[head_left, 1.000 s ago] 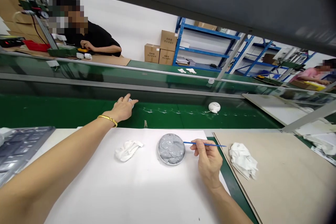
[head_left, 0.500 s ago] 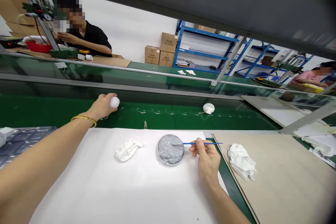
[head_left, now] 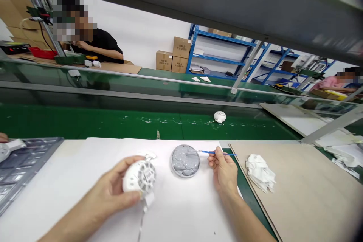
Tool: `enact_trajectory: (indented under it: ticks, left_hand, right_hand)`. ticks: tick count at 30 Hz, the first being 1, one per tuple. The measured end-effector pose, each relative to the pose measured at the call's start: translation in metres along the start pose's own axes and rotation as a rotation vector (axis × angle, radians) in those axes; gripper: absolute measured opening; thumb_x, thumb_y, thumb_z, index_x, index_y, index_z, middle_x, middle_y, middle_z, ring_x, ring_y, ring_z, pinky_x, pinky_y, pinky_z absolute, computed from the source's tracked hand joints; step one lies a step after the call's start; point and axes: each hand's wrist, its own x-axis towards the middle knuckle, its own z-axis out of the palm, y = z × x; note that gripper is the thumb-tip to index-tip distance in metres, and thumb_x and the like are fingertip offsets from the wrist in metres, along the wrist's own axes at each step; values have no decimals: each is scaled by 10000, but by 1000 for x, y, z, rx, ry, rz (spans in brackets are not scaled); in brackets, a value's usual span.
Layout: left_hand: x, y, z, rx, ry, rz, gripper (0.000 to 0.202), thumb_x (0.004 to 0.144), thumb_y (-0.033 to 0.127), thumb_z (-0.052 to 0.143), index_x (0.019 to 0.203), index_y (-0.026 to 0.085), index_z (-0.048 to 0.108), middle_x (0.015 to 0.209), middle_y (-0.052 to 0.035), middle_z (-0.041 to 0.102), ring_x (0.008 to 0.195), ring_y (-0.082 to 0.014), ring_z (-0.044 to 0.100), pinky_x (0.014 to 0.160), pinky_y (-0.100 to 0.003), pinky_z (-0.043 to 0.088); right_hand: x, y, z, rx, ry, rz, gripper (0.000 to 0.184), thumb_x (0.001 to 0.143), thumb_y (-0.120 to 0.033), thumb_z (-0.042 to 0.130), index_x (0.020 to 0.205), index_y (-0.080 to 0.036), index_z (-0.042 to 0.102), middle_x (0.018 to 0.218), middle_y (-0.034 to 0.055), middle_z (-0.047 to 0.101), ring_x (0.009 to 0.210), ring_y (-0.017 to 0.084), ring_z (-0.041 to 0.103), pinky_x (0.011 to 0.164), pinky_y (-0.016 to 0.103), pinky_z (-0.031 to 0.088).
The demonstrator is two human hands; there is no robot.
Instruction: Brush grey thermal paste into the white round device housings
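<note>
Two hands: left hand clamped on white plastic housing left of round grey paste dish; right hand pinching blue brush.

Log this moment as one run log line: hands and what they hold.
left hand: white round unit, grey paste patches | right hand: thin blue brush | between them: dish of grey paste

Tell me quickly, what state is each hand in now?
Left hand: closed, holding a white round device.
Right hand: closed, pinching a blue brush.
</note>
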Motion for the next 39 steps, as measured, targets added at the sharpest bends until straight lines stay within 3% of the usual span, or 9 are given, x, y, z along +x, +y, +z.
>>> enact_trajectory:
  ticks: [3, 7, 15, 20, 23, 26, 33, 39]
  left_hand:
    - [-1, -21, 27, -58, -134, -84, 631, 587, 280, 764, 1127, 247, 439, 1020, -37, 618, 947, -254, 602, 785, -346, 499]
    - [4, -33, 39, 91, -134, -81, 575, 576, 192, 732, 1073, 233, 446, 1039, -49, 606, 1010, -271, 576, 800, -349, 479]
    - [-2, -37, 39, 447, -63, -20, 498, 651, 242, 678, 1101, 242, 464, 1070, -69, 607, 963, -277, 574, 804, -384, 475]
    - [-2, -43, 34, 564, -16, 124, 589, 636, 224, 691, 1186, 323, 506, 1299, -22, 487, 1194, -299, 438, 1028, -417, 346]
    - [-3, -41, 32, 597, -6, 122, 560, 616, 201, 690, 1143, 319, 545, 1249, -13, 530, 1159, -294, 473, 992, -391, 384]
    - [-3, -38, 31, 640, 14, 82, 543, 590, 192, 699, 1103, 299, 553, 1162, -17, 580, 1059, -286, 540, 901, -368, 440]
    - [-3, -36, 31, 625, 14, 26, 519, 589, 194, 691, 1063, 270, 491, 1055, -16, 602, 937, -246, 577, 803, -353, 458]
    - [-1, -35, 28, 578, 14, 60, 524, 598, 229, 734, 1051, 255, 472, 1096, -27, 600, 1018, -251, 567, 863, -377, 452]
  right_hand:
    - [0, 0, 0, 7, 12, 1, 432, 516, -404, 841, 697, -116, 575, 588, 30, 618, 507, 100, 549, 407, 164, 404]
    - [1, 0, -1, 18, 27, 8, 449, 506, -404, 847, 703, -117, 563, 589, 38, 621, 500, 101, 546, 395, 161, 394]
    - [-1, -1, 1, 2, 41, -2, 430, 526, -403, 833, 693, -131, 545, 568, 24, 609, 467, 96, 527, 381, 169, 376]
    - [-3, 2, 0, -94, 5, -142, 390, 602, -425, 791, 693, -134, 548, 581, 34, 619, 474, 115, 543, 403, 202, 394]
    - [-8, 5, 1, -199, -30, -277, 364, 653, -432, 758, 720, -131, 563, 600, 42, 632, 488, 137, 566, 438, 237, 426]
    - [-12, 6, 2, -261, -50, -323, 346, 682, -429, 738, 731, -132, 568, 603, 41, 635, 494, 146, 576, 468, 257, 445]
    - [-13, 0, 6, -149, 1, -158, 405, 606, -464, 773, 690, -138, 546, 577, 24, 605, 485, 125, 543, 426, 223, 398]
    - [-44, -9, 15, -83, -120, -34, 351, 654, -421, 758, 702, -156, 533, 588, 1, 573, 485, 111, 516, 420, 220, 371]
